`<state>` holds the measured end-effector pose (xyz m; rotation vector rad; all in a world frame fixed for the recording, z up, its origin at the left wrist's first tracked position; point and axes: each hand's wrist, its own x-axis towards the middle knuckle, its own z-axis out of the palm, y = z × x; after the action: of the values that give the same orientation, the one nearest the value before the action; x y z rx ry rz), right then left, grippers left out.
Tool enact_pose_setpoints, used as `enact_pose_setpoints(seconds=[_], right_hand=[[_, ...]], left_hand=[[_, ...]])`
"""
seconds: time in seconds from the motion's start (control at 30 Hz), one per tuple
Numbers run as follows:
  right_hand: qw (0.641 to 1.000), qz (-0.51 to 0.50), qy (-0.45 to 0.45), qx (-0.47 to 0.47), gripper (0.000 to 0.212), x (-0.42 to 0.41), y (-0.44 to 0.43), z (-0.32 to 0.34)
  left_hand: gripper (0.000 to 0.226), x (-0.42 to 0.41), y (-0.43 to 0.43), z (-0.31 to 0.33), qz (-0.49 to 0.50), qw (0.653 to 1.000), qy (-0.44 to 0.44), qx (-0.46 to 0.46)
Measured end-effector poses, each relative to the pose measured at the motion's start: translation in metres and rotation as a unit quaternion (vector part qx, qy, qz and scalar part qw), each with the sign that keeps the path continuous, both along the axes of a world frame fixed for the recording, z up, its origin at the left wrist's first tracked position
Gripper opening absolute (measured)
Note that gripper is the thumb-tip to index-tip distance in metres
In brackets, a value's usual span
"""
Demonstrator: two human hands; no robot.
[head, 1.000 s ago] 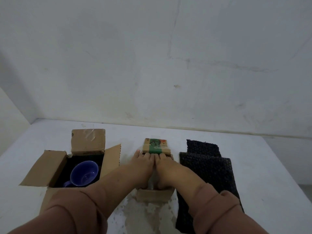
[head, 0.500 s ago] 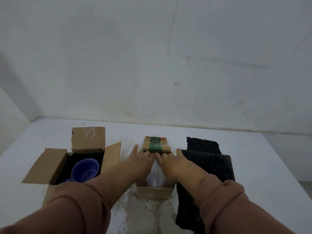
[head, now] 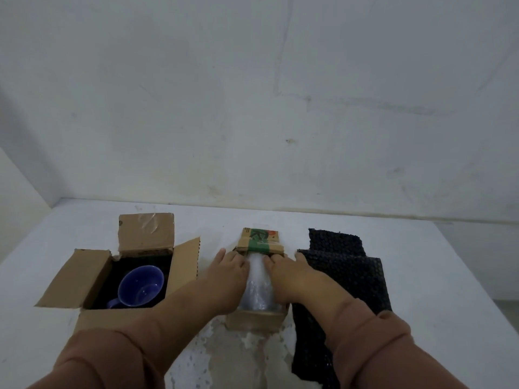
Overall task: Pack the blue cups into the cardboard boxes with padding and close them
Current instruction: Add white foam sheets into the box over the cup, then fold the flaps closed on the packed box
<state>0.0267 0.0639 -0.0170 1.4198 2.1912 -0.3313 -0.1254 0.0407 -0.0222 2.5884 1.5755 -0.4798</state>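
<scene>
Over the box (head: 255,320) at the tabletop's (head: 421,276) near edge, left hand (head: 229,272) and right hand (head: 283,272) are parting, fingers flat, holding nothing, baring clear padding (head: 257,287); flap-closing probably follows.

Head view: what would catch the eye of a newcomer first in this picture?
Both hands, left hand and right hand, rest on the small box at the centre, with clear bubble wrap showing between them. At the left, a blue cup sits in an open box lined in black; black padding lies at the right.
</scene>
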Motion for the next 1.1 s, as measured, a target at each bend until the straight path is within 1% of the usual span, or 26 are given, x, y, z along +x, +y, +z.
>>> enact_pose_setpoints(seconds=[0.07, 0.1, 0.13, 0.17, 0.2, 0.23, 0.27, 0.3, 0.33, 0.37, 0.4, 0.43, 0.47, 0.5, 0.57, 0.6, 0.63, 0.73, 0.77, 0.8, 0.87, 0.9, 0.93, 1.0, 1.07, 1.1], right_hand=[[1.0, -0.006, 0.001, 0.0, 0.095, -0.004, -0.003, -0.005], [1.0, -0.013, 0.013, -0.005, 0.094, -0.003, -0.003, -0.004], [0.999, -0.021, 0.038, -0.011, 0.087, 0.0, -0.001, -0.002], [0.996, -0.039, 0.08, -0.019, 0.074, 0.005, 0.003, 0.002], [0.986, -0.074, 0.146, -0.025, 0.057, 0.01, 0.008, 0.005], [0.966, -0.125, 0.227, -0.018, 0.041, 0.017, 0.013, 0.007], [0.926, -0.205, 0.317, -0.003, 0.029, 0.023, 0.018, 0.01], [0.867, -0.294, 0.402, 0.008, 0.024, 0.027, 0.021, 0.013], [0.802, -0.376, 0.465, 0.01, 0.023, 0.031, 0.026, 0.013], [0.747, -0.434, 0.503, 0.009, 0.025, 0.033, 0.029, 0.011], [0.716, -0.471, 0.516, 0.004, 0.028, 0.034, 0.032, 0.006], [0.695, -0.494, 0.522, -0.007, 0.032, 0.032, 0.033, 0.004], [0.68, -0.512, 0.524, -0.024, 0.037, 0.03, 0.033, 0.0], [0.662, -0.526, 0.532, -0.042, 0.04, 0.027, 0.033, -0.001], [0.634, -0.531, 0.557, -0.078, 0.036, 0.021, 0.031, -0.002], [0.622, -0.532, 0.567, -0.088, 0.037, 0.02, 0.031, -0.002], [0.618, -0.533, 0.571, -0.09, 0.04, 0.019, 0.031, -0.003], [0.623, -0.527, 0.573, -0.074, 0.056, 0.019, 0.035, -0.01], [0.623, -0.521, 0.579, -0.07, 0.056, 0.018, 0.035, -0.009], [0.629, -0.512, 0.582, -0.056, 0.051, 0.017, 0.034, -0.009], [0.649, -0.487, 0.584, -0.021, 0.03, 0.018, 0.031, -0.008], [0.658, -0.476, 0.584, -0.009, 0.018, 0.02, 0.028, -0.007], [0.664, -0.465, 0.586, -0.005, 0.009, 0.021, 0.024, -0.006], [0.678, -0.45, 0.581, 0.001, 0.012, 0.028, 0.016, -0.009], [0.691, -0.438, 0.575, 0.012, 0.011, 0.031, 0.006, -0.011], [0.701, -0.428, 0.57, 0.019, 0.012, 0.032, 0.001, -0.013]], left_hand=[[0.074, 0.002, -0.004, -0.004, 0.011, 1.0, 0.016, -0.003], [0.075, 0.003, -0.005, -0.004, 0.016, 1.0, 0.009, -0.008], [0.075, 0.002, -0.005, -0.005, 0.021, 1.0, -0.007, -0.016], [0.075, 0.002, -0.006, -0.004, 0.031, 0.998, -0.038, -0.026], [0.075, 0.001, -0.005, -0.006, 0.05, 0.994, -0.095, -0.036], [0.076, 0.001, -0.007, -0.006, 0.082, 0.98, -0.177, -0.046], [0.077, 0.003, -0.008, -0.006, 0.131, 0.953, -0.268, -0.055], [0.078, 0.006, -0.01, -0.005, 0.192, 0.915, -0.349, -0.062], [0.079, 0.009, -0.013, -0.005, 0.255, 0.873, -0.409, -0.073], [0.078, 0.012, -0.016, -0.005, 0.313, 0.829, -0.456, -0.087], [0.077, 0.015, -0.019, -0.007, 0.359, 0.782, -0.498, -0.106], [0.076, 0.018, -0.022, -0.008, 0.391, 0.741, -0.532, -0.125], [0.074, 0.019, -0.025, -0.01, 0.412, 0.709, -0.555, -0.138], [0.072, 0.02, -0.027, -0.012, 0.426, 0.69, -0.568, -0.143], [0.069, 0.02, -0.029, -0.013, 0.445, 0.669, -0.579, -0.135], [0.068, 0.02, -0.03, -0.013, 0.452, 0.666, -0.579, -0.13], [0.068, 0.02, -0.03, -0.014, 0.455, 0.666, -0.576, -0.13], [0.07, 0.019, -0.03, -0.013, 0.445, 0.676, -0.573, -0.13], [0.069, 0.019, -0.03, -0.014, 0.441, 0.681, -0.57, -0.129], [0.069, 0.018, -0.03, -0.014, 0.439, 0.682, -0.572, -0.126], [0.063, 0.017, -0.029, -0.014, 0.44, 0.669, -0.588, -0.118], [0.056, 0.016, -0.029, -0.014, 0.447, 0.651, -0.602, -0.118], [0.048, 0.016, -0.029, -0.014, 0.463, 0.622, -0.621, -0.119], [0.041, 0.015, -0.03, -0.011, 0.492, 0.544, -0.665, -0.139], [0.049, 0.013, -0.033, -0.006, 0.485, 0.458, -0.722, -0.181], [0.052, 0.011, -0.033, -0.006, 0.463, 0.424, -0.751, -0.206]])
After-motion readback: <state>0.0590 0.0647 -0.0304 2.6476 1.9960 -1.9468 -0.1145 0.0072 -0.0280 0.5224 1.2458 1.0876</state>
